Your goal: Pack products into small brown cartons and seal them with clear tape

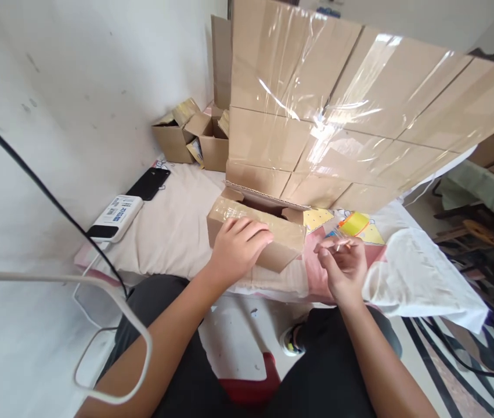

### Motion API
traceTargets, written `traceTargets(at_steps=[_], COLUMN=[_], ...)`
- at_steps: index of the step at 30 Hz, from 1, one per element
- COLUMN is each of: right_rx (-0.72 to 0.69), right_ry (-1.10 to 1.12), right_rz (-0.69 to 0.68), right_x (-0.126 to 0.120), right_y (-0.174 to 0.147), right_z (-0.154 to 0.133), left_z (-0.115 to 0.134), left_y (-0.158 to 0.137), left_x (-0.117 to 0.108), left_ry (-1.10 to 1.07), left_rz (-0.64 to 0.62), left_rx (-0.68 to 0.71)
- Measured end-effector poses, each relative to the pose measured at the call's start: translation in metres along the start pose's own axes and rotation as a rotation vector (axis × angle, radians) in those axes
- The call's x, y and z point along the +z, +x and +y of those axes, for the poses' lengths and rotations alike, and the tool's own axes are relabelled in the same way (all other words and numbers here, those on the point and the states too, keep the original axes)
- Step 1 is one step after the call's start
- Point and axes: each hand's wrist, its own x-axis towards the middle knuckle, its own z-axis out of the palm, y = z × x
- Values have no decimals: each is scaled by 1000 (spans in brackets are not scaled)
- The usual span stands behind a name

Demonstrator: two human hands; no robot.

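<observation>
A small cardboard box (288, 239) with clear tape along it lies at the front of the covered table, with one flap standing up at its back. My left hand (240, 244) is laid over its near upper edge, fingers bent across the taped panel and gripping it. To the right of the box, my right hand (345, 267) is raised palm up with fingers curled and thumb close to them. Something small and partly see-through shows at those fingertips, too unclear to name. Just behind them is a yellow roll with an orange rim (354, 223), which looks like a tape dispenser.
A tall stack of taped cartons (316, 104) stands behind the box. Small open boxes (212, 142) sit at the back left. Along the wall are a black phone (148, 183) and a white device (118, 217) with a cable. A bent pale tube (142, 331) crosses the lower left.
</observation>
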Motion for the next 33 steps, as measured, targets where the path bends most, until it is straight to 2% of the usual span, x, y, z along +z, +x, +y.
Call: traceTargets(at_steps=[4,6,11,14,16,25,33], right_rx=[48,73,173,81,31,132,241], right_ry=[43,38,-66,-108,-115,33,113], right_rz=[21,-15,-158,-103,-57,18,-56], right_x=[14,20,26,25,25,41,41], right_y=[0,1,-3,-8,-9,28,33], right_z=[-1,-11,-73,-106,-113,-91,-71], left_z=[-2,-2,0,2,4,13,13], left_y=[0,-1,-1,0,0,-6,-9], left_x=[5,6,7,8,9,10,5], left_ry=[-31,-42,-10,23,41,32,-93], left_rz=[-31,-45,4,40,72,75,51], left_rx=[-38,-49,-47,-45,-58,-146,-170])
